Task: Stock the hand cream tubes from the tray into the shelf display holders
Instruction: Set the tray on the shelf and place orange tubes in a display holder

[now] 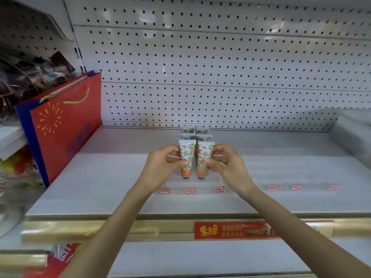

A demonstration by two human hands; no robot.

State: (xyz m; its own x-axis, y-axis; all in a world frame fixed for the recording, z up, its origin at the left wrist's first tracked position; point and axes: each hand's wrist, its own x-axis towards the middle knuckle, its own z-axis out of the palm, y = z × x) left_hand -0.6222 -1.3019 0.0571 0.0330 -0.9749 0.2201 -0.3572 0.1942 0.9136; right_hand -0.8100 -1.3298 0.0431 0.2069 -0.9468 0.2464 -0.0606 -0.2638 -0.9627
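The left hand pinches the left front tube between thumb and fingers, and the right hand pinches the right front tube likewise. Both tubes stand upright side by side in the clear display holder on the white shelf, with four more tubes just behind them.

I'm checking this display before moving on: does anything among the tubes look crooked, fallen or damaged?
Nothing stands out. The six white plastic hand cream tubes with orange-fruit print stand upright, caps down, in two columns in the clear acrylic stepped holder. The left hand pinches the front left tube, the right hand the front right tube.
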